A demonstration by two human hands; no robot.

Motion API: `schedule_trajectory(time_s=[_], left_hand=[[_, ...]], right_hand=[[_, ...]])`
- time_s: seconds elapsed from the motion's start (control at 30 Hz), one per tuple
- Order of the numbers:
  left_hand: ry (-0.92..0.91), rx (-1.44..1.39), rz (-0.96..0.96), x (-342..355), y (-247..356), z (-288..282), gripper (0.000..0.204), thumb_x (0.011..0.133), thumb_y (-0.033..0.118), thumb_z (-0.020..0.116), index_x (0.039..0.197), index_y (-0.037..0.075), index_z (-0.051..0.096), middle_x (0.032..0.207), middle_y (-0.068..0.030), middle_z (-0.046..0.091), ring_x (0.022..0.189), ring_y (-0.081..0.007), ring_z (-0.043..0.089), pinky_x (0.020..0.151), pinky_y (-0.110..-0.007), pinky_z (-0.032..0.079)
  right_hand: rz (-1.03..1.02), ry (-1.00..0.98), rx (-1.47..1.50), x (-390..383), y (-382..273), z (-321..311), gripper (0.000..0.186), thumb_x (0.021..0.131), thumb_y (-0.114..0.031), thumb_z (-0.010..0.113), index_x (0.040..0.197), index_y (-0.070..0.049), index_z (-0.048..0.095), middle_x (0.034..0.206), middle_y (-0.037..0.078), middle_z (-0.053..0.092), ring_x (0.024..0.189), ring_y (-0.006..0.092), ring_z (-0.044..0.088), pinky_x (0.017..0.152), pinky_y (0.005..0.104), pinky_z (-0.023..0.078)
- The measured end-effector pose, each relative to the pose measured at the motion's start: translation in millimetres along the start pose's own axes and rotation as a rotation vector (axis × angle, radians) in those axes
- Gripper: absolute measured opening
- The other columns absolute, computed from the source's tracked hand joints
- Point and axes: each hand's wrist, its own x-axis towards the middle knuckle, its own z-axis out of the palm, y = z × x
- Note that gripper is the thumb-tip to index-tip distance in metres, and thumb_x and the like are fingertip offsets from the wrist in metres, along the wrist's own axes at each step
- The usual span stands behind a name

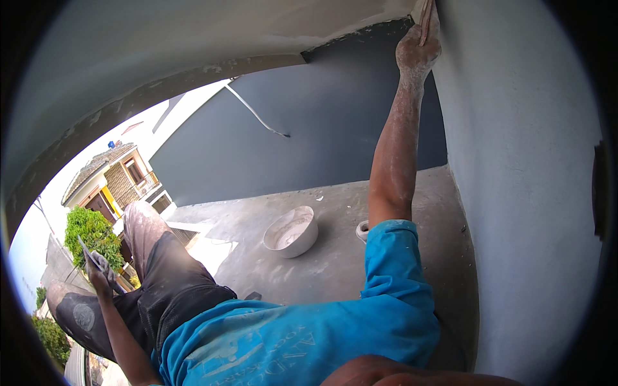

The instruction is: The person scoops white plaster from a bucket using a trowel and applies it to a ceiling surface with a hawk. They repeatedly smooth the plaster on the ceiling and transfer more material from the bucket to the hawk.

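Observation:
My right arm stretches up to the corner where the ceiling meets the wall. There my right hand [418,53], coated in white dust, is pressed close to the surface. Its fingers point upward and run to the upper edge of the picture; whatever they grip, if anything, cannot be made out. At the lower left, beside my bent legs, my left hand [99,278] is closed on a flat, dark-edged plastering blade [84,252] with pale paste on it. A white bucket [306,239] holding pinkish-white paste [288,233] stands on the floor below.
A grey wall [528,161] rises close on my right; a dark wall [309,128] with a pale hanging cable [257,117] stands ahead. Behind my right arm is a small white round object [362,230]. At the left an open side shows a tree [90,228] and a house [119,177].

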Motion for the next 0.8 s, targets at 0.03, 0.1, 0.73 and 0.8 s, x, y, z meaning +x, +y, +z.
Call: schedule_trajectory(time_s=[0.03, 0.1, 0.73, 0.8], left_hand=[[-0.006, -0.003, 0.006, -1.5, 1.3, -2.1, 0.037, 0.100, 0.046, 0.035, 0.082, 0.015, 0.041, 0.057, 0.0030, 0.037, 0.034, -0.0072, 0.031, 0.028, -0.023, 0.030], [-0.019, -0.010, 0.007, -2.2, 2.4, -4.3, 0.037, 0.101, 0.046, 0.035, 0.082, 0.015, 0.041, 0.057, 0.0027, 0.036, 0.033, -0.0075, 0.032, 0.028, -0.023, 0.030], [-0.033, 0.019, 0.014, 5.1, -2.8, -14.3, 0.037, 0.100, 0.047, 0.035, 0.083, 0.015, 0.040, 0.057, 0.0025, 0.036, 0.033, -0.0081, 0.031, 0.028, -0.023, 0.029], [-0.049, 0.007, 0.009, 4.3, -1.6, -14.3, 0.037, 0.100, 0.047, 0.035, 0.083, 0.015, 0.041, 0.057, 0.0025, 0.036, 0.033, -0.0080, 0.031, 0.028, -0.023, 0.029]], right_hand=[[0.096, -0.040, -0.019, -0.9, -3.1, -1.5, 0.046, 0.087, -0.004, 0.042, 0.132, -0.002, 0.050, 0.096, 0.019, 0.065, 0.066, 0.0231, 0.060, 0.064, 0.0310, 0.049], [0.042, 0.015, 0.062, -1.4, -8.6, 0.3, 0.046, 0.086, -0.003, 0.042, 0.131, -0.002, 0.050, 0.096, 0.019, 0.065, 0.068, 0.0234, 0.062, 0.066, 0.0300, 0.050], [-0.247, 0.006, 0.147, 27.0, -4.3, 0.1, 0.053, 0.098, -0.038, 0.038, 0.136, -0.001, 0.045, 0.130, 0.020, 0.053, 0.115, 0.0314, 0.054, 0.095, 0.0382, 0.045], [-0.260, 0.002, 0.153, 26.5, -6.6, 1.4, 0.056, 0.100, -0.043, 0.038, 0.136, -0.001, 0.044, 0.134, 0.020, 0.051, 0.121, 0.0325, 0.052, 0.098, 0.0395, 0.044]])
